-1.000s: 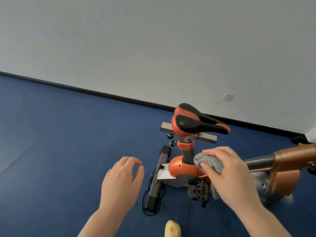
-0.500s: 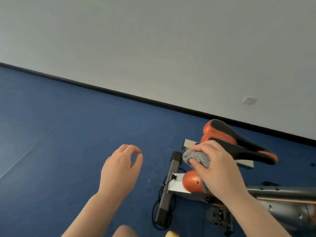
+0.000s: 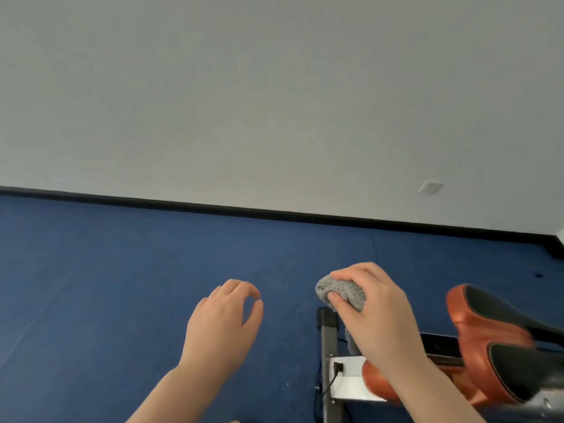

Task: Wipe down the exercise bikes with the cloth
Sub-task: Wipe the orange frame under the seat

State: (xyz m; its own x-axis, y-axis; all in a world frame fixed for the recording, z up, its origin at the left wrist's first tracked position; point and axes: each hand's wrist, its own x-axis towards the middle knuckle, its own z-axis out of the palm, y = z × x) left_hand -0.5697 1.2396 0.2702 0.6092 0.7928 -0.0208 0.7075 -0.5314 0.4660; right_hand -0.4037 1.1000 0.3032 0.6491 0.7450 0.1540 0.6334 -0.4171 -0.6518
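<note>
Cloth (image 3: 343, 293), grey & fuzzy, sits bunched in the right hand (image 3: 377, 312), fingers clamped round it, above the rear floor bar (image 3: 329, 346) of the exercise bike (image 3: 488, 361) at lower right. Bike's orange/black saddle (image 3: 500, 328) is just right of that hand, apart from it. Can't tell if cloth touches the frame below. Left hand (image 3: 224, 323) hovers over blue carpet (image 3: 122, 285), empty, fingers loosely curled w/ thumb near fingertips. Grey wall (image 3: 274, 102) w/ white socket (image 3: 431, 187) behind.

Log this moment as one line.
right hand: holding grey cloth | left hand: empty, loosely curled | exercise bike: lower right | floor: blue carpet
</note>
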